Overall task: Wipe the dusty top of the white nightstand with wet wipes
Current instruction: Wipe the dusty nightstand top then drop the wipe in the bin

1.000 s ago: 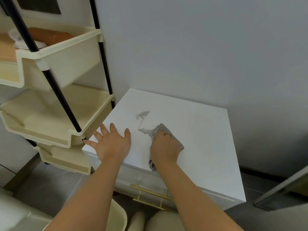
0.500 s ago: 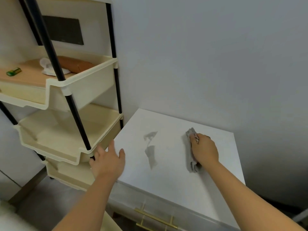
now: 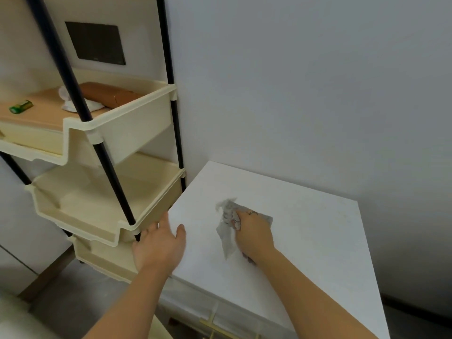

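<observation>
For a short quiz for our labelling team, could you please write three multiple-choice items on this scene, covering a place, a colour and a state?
1. Where does the small green object lie?
A. in the middle tray
B. in the top tray of the rack
C. on the floor

2. What colour is the wipe?
A. grey
B. green
C. orange

3. What is the right hand doing?
A. hanging open and idle
B. gripping the crumpled wipe against the nightstand top
C. pulling a drawer handle

Answers:
1 B: the object sits at the far left of the uppermost tray.
2 A: the cloth under the fingers looks grey against the white top.
3 B: the fingers curl round the wipe, which is in contact with the surface.
</observation>
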